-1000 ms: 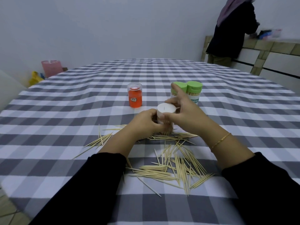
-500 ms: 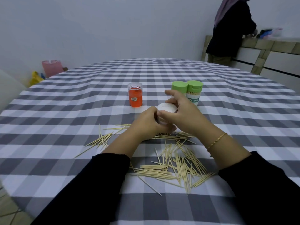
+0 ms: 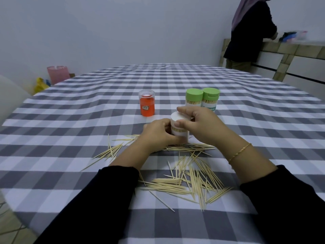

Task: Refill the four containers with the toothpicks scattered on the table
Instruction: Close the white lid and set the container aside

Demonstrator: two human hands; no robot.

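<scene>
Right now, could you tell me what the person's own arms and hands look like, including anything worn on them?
Both forearms wear long black sleeves pushed back from the wrists, leaving the left hand and right hand bare, with no gloves. A thin gold chain bracelet circles the right wrist. No rings or watch are visible from this view.

Left hand (image 3: 159,133) gripping white-lidded toothpick container (image 3: 179,128); right hand (image 3: 202,125) pinching its lid. Toothpicks (image 3: 191,180) scattered on checked tablecloth (image 3: 88,124); orange container (image 3: 147,105), two green-lidded containers (image 3: 202,99) beyond.
</scene>
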